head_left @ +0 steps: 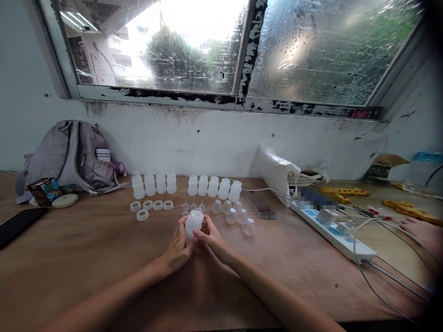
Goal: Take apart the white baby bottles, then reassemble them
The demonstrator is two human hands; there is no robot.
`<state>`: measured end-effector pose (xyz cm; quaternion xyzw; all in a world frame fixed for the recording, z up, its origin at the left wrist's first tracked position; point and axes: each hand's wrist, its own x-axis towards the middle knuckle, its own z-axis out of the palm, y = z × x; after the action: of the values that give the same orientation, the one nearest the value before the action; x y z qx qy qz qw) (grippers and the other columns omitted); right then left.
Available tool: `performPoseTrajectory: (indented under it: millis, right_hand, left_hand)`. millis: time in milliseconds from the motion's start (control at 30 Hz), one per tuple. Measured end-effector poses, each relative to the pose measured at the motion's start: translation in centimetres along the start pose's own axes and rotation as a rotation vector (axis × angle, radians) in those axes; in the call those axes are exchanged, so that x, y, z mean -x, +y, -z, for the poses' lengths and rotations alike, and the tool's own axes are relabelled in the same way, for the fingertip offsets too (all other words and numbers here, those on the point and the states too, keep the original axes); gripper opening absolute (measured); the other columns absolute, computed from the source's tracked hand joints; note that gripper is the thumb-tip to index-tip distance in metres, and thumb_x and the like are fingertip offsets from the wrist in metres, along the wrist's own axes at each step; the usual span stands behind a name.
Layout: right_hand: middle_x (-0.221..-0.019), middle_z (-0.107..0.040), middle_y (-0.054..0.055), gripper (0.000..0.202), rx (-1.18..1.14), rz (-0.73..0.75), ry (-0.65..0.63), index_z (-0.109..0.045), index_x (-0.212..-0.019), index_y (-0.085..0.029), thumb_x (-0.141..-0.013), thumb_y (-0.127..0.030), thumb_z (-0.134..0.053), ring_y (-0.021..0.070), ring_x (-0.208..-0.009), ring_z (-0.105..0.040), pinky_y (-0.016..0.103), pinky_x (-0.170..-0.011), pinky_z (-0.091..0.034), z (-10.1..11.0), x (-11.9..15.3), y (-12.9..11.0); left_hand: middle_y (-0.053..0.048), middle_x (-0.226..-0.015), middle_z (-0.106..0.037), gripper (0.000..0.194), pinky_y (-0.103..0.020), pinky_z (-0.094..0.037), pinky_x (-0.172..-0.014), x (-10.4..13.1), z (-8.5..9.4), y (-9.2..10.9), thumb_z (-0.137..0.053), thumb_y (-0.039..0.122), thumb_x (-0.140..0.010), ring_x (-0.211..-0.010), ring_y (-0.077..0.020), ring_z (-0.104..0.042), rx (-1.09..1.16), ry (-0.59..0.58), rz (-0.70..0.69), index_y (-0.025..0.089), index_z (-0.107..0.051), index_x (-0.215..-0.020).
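Note:
Both of my hands are closed round a frosted baby bottle, its open neck tilted slightly up and away. My left hand wraps its left side; my right hand grips it from the right, thumb across the front. Just beyond lie several clear teats, partly hidden by the bottle. To their right are several clear domed caps. Screw rings lie at the left. Behind stand a row of open bottles and a row of bottles with teats fitted.
A grey backpack, a small box and a black phone are at the left. On the right are a white bag, a power strip with loose cables, and another person's hand.

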<state>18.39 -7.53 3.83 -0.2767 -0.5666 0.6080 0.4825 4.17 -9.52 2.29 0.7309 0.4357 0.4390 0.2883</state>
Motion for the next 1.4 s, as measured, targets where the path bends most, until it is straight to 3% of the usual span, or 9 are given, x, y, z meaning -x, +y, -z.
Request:
performPoseTrajectory:
  millis: [100, 267, 500, 700, 833, 933, 1033, 1200, 1400]
  right_hand:
    - [-0.105, -0.057, 0.005, 0.039, 0.022, 0.021, -0.008, -0.048, -0.100, -0.022, -0.067, -0.029, -0.066, 0.0191, -0.096, -0.054, 0.036, -0.086, -0.041, 0.4, -0.3, 0.6]
    - [-0.107, -0.056, 0.006, 0.042, 0.258, 0.073, 0.039, -0.052, -0.106, -0.022, -0.067, -0.031, -0.065, 0.0219, -0.099, -0.052, 0.036, -0.083, -0.041, 1.7, -0.7, 0.5]
    - [-0.096, -0.062, 0.006, 0.035, -0.062, -0.070, -0.015, -0.057, -0.104, -0.021, -0.074, -0.039, -0.056, 0.0195, -0.086, -0.056, 0.030, -0.073, -0.043, 1.7, -0.3, -0.9]
    - [-0.098, -0.061, 0.006, 0.034, -0.110, -0.094, -0.027, -0.058, -0.105, -0.020, -0.074, -0.035, -0.057, 0.0198, -0.089, -0.055, 0.030, -0.075, -0.042, 1.6, -0.2, -1.1]
    - [-0.099, -0.061, 0.006, 0.034, -0.037, -0.042, -0.041, -0.059, -0.104, -0.020, -0.074, -0.035, -0.057, 0.0212, -0.093, -0.052, 0.032, -0.079, -0.039, 2.0, -0.4, -1.1]
    - [-0.097, -0.061, 0.006, 0.034, -0.027, -0.007, -0.031, -0.058, -0.106, -0.020, -0.076, -0.036, -0.056, 0.0213, -0.093, -0.052, 0.033, -0.079, -0.039, 2.2, -0.5, -1.0]
    - [-0.096, -0.061, 0.006, 0.034, -0.020, 0.007, -0.023, -0.057, -0.107, -0.021, -0.076, -0.035, -0.056, 0.0213, -0.094, -0.052, 0.033, -0.079, -0.039, 2.4, -0.6, -1.0]
    - [-0.095, -0.060, 0.005, 0.037, 0.055, 0.050, 0.077, -0.055, -0.108, -0.024, -0.073, -0.036, -0.057, 0.0196, -0.091, -0.053, 0.032, -0.077, -0.040, 3.0, -0.9, -1.3]
    - [-0.091, -0.059, 0.006, 0.027, 0.281, 0.102, 0.222, -0.059, -0.094, -0.020, -0.072, -0.035, -0.056, 0.0191, -0.088, -0.053, 0.030, -0.070, -0.043, 3.8, -1.2, -1.3]
  left_hand:
    - [-0.014, -0.132, -0.032, 0.053, -0.042, -0.026, -0.100, -0.1, 0.3, -0.9, -0.041, 0.033, -0.084, -0.121, -0.0238, -0.032, 0.022, -0.062, 0.007, 0.017, -0.016, -0.128]
    - [-0.009, -0.116, -0.052, 0.047, -0.037, -0.041, -0.089, -0.8, 1.4, -0.3, -0.046, 0.034, -0.081, -0.104, -0.0208, -0.051, 0.103, -0.090, -0.024, 0.021, -0.027, -0.122]
    - [-0.006, -0.089, -0.062, 0.029, -0.030, -0.045, -0.071, -2.2, 3.3, 1.6, -0.040, 0.040, -0.083, -0.081, -0.0186, -0.057, -0.107, 0.029, 0.011, 0.018, -0.059, -0.087]
    - [-0.005, -0.091, -0.061, 0.034, -0.025, -0.046, -0.061, -4.9, 4.1, 2.7, -0.046, 0.044, -0.078, -0.070, -0.0149, -0.057, -0.067, 0.078, 0.064, 0.018, -0.054, -0.099]
    - [-0.003, -0.079, -0.062, 0.035, -0.022, -0.044, -0.053, -7.5, 5.2, 3.3, -0.050, 0.048, -0.074, -0.063, -0.0133, -0.055, -0.030, -0.093, 0.096, 0.016, -0.059, -0.084]
    - [-0.003, -0.076, -0.061, 0.037, -0.021, -0.043, -0.050, -8.5, 5.9, 4.0, -0.051, 0.050, -0.072, -0.061, -0.0124, -0.054, -0.001, -0.285, 0.131, 0.016, -0.060, -0.083]
    - [-0.004, -0.079, -0.062, 0.036, -0.022, -0.043, -0.053, -9.0, 6.4, 4.8, -0.055, 0.049, -0.069, -0.066, -0.0138, -0.055, -0.059, -0.371, 0.113, 0.017, -0.060, -0.083]
    - [-0.004, -0.078, -0.063, 0.035, -0.023, -0.043, -0.056, -11.2, 7.7, 5.9, -0.058, 0.048, -0.067, -0.070, -0.0151, -0.057, -0.168, -0.365, 0.027, 0.016, -0.061, -0.082]
    - [-0.006, -0.083, -0.063, 0.039, -0.024, -0.044, -0.059, -16.4, 10.2, 5.9, -0.059, 0.045, -0.065, -0.075, -0.0176, -0.057, -0.355, -0.246, 0.008, 0.016, -0.063, -0.089]
